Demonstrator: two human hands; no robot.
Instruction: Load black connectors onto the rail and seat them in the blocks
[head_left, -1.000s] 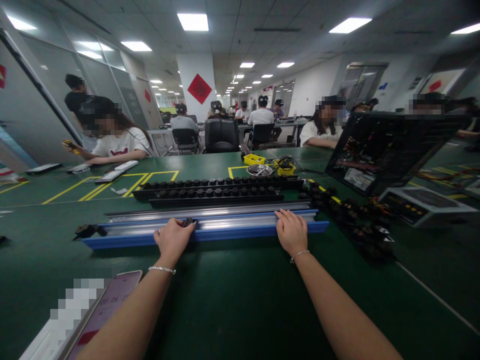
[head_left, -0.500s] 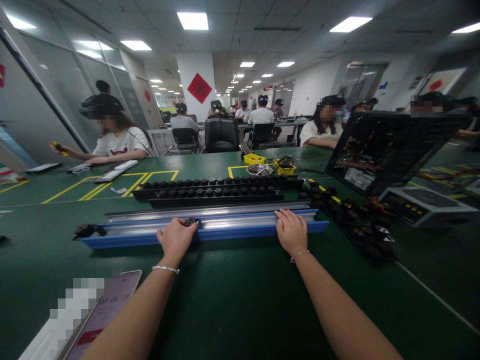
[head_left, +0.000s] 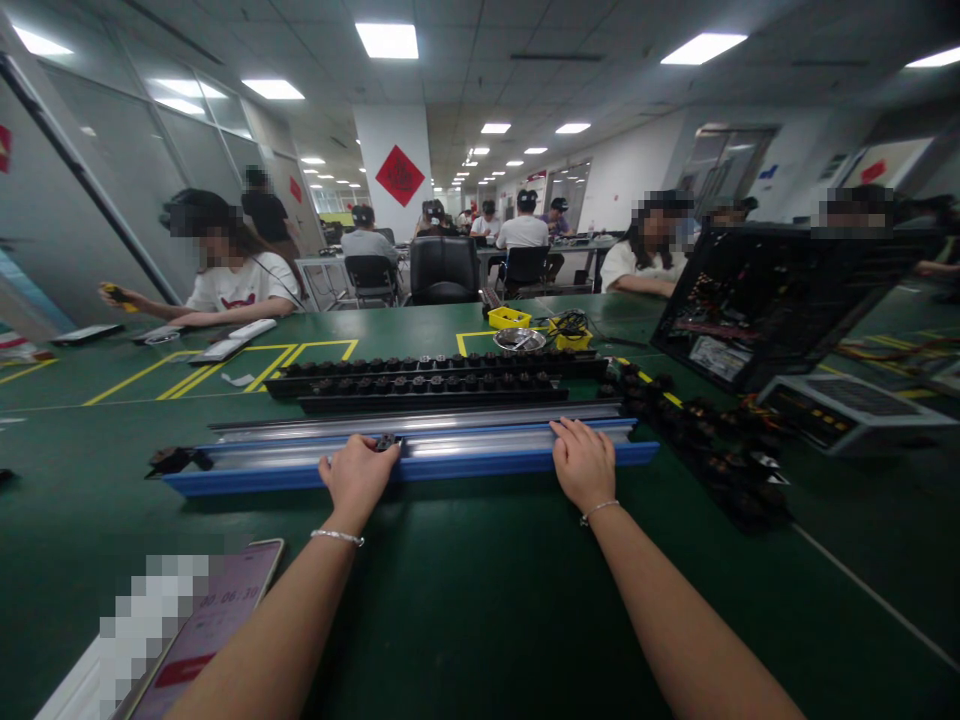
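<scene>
A long blue rail point(head_left: 465, 463) with a silvery channel inside lies across the green table in front of me. My left hand point(head_left: 360, 475) is closed around a small black part point(head_left: 387, 443) in the channel, left of the rail's middle; my fingers partly cover it. Over the rail's right portion, my right hand point(head_left: 585, 460) grips it, fingertips reaching across toward the far edge. Another black part point(head_left: 176, 461) sits at the rail's left end. Just behind lies a second, darker-edged silvery rail point(head_left: 465, 421).
Farther back are two black strips point(head_left: 435, 381) carrying rows of round black parts. A heap of black parts point(head_left: 739, 470) lies at right, beside a power supply point(head_left: 855, 410) and an open computer case point(head_left: 750, 300). A phone point(head_left: 217, 620) lies front left. People sit beyond.
My left hand has slid slightly to the right along the rail with the black part. My right hand stays in place. A standing person in the left background has moved right.
</scene>
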